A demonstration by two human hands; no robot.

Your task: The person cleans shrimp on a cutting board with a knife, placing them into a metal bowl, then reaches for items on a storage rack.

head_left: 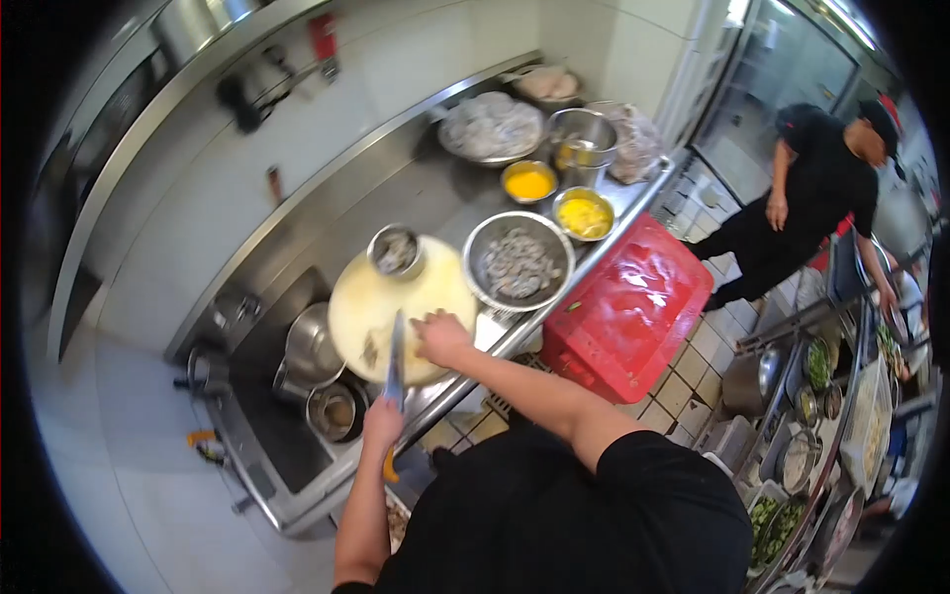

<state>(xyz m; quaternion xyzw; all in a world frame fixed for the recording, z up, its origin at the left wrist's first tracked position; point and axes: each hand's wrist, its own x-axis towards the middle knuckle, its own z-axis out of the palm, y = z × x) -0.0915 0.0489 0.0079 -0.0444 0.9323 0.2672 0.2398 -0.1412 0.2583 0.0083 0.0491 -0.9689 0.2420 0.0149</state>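
Observation:
My left hand (382, 426) is closed around the handle of a kitchen knife (396, 361), its blade pointing away from me over a round, pale cutting board (445, 267). Just right of the blade, my right hand (442, 337) rests on the board with fingers apart. Small greyish food pieces (372, 351) lie left of the blade; they look like shrimp. At the board's far edge sits a small metal bowl (419, 259) with more grey pieces. A larger steel bowl (473, 259) of grey, shrimp-like pieces stands right of the board.
Two bowls of yellow liquid (528, 182) and a metal pot (584, 129) stand farther back. Left of the board is a sink (259, 436) with pots (314, 342). A red bin (633, 307) stands right of the counter. A co-worker (811, 188) stands beyond it by food containers.

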